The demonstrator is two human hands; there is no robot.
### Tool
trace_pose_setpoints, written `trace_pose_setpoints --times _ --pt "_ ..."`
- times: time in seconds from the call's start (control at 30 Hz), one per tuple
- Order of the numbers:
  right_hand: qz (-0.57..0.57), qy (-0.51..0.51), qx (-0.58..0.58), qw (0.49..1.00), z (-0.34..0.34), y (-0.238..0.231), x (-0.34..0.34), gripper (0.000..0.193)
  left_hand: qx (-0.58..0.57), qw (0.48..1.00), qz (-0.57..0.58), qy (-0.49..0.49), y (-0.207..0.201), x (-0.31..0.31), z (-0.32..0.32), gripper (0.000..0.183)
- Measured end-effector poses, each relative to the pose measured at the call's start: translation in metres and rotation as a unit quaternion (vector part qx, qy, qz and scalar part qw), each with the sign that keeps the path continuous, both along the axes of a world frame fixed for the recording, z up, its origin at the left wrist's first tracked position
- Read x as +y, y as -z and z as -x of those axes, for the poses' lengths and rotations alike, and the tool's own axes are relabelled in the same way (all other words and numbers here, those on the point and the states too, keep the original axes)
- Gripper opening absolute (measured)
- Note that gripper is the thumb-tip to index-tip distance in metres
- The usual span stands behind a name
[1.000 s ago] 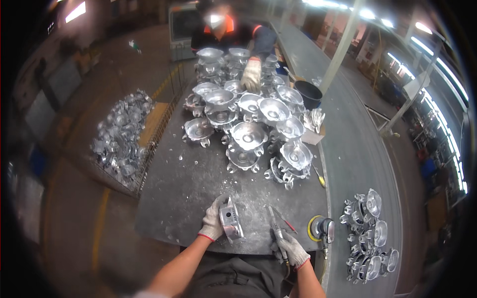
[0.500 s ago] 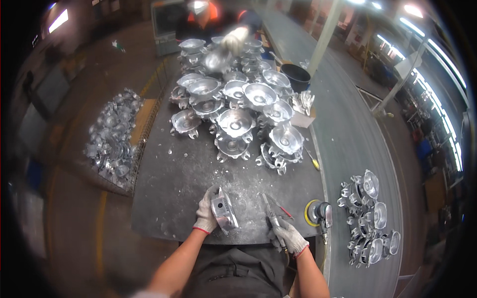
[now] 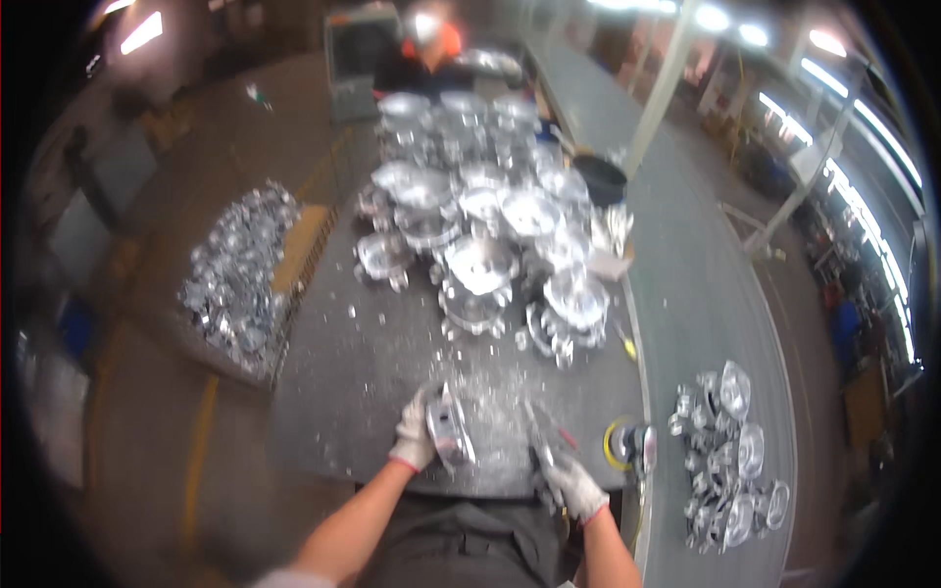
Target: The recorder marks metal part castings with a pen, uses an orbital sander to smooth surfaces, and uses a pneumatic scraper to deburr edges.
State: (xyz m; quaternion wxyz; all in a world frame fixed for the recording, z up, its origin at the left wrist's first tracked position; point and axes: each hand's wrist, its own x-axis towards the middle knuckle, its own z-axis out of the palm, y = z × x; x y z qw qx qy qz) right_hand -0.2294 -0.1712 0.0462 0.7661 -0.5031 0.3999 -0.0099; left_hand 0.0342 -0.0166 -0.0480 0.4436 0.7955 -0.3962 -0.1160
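My left hand, in a white knit glove with a red cuff, is closed on a silvery metal casting. The casting is tipped on its side just above the near part of the dark table. To its right, my gloved right hand is closed around a slim grey hand tool, its narrow tip pointing away from me. Blur hides the tool's exact kind. Close by the tool lies a thin red item. A round sander with a yellow rim rests at the table's right edge.
Stacked castings fill the far half of the table. More castings stand on the conveyor belt at right. A mesh bin of metal pieces is on the left. Beyond the stacks is a co-worker; a black pan sits nearby.
The whole view has shifted and blurred, with the scene lower in it. My hands keep the casting and the tool. The co-worker's gloved hand no longer shows over the far stacks.
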Motion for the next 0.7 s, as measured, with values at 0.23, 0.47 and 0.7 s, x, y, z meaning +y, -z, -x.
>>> trace_pose_setpoints --times 0.23,0.47,0.7 --pt "-0.013 -0.008 -0.004 1.000 -0.009 0.011 -0.011 0.045 0.297 0.945 0.137 -0.010 0.051 -0.022 -0.016 0.098" --pt "-0.003 0.005 -0.025 1.000 0.001 0.010 -0.006 0.043 0.171 0.982 0.073 -0.029 -0.018 -0.017 -0.001 0.091" --pt "0.001 -0.010 0.010 1.000 0.008 0.013 -0.008 0.042 0.136 0.990 0.040 -0.021 -0.007 -0.016 -0.002 0.087"
